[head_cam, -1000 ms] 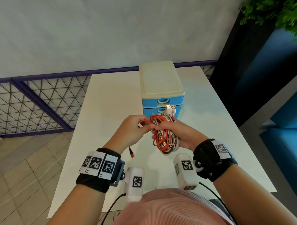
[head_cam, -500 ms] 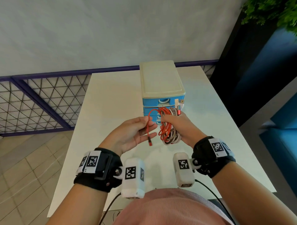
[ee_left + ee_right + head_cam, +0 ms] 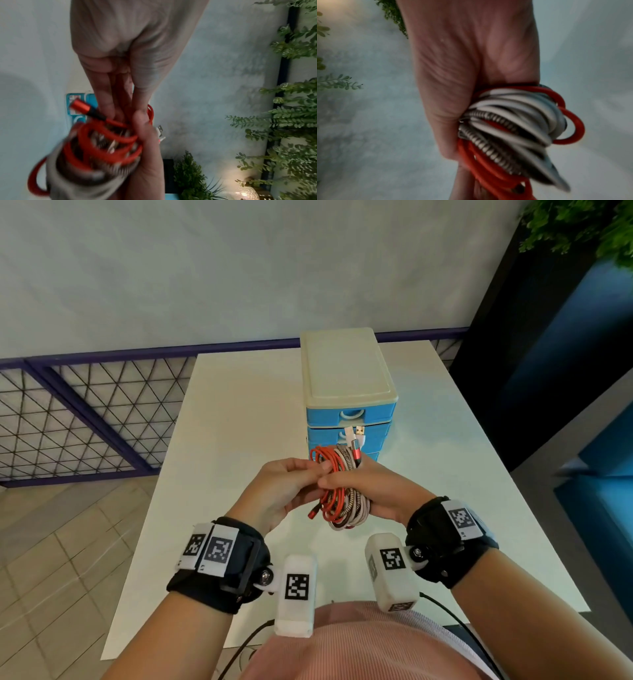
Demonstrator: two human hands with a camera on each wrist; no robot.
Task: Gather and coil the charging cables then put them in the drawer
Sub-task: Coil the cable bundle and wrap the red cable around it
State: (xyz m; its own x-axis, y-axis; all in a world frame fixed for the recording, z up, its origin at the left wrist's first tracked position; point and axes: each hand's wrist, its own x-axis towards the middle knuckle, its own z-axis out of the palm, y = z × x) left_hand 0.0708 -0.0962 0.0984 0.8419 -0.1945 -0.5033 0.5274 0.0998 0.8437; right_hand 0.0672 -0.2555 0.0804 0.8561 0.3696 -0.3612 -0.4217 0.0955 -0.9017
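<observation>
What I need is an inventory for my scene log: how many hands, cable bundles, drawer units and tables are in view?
hands: 2, the left hand and the right hand, both holding the bundle
cable bundle: 1, with red, white and braided strands
drawer unit: 1
table: 1
total: 5

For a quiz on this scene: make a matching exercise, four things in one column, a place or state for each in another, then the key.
1. coiled cables
2. drawer unit
3. left hand
4. red plug end

A. stands on the white table
B. held in the right hand
C. hangs loose below the hands
D. pinches the red cable

Pairs: 1-B, 2-A, 3-D, 4-C
</observation>
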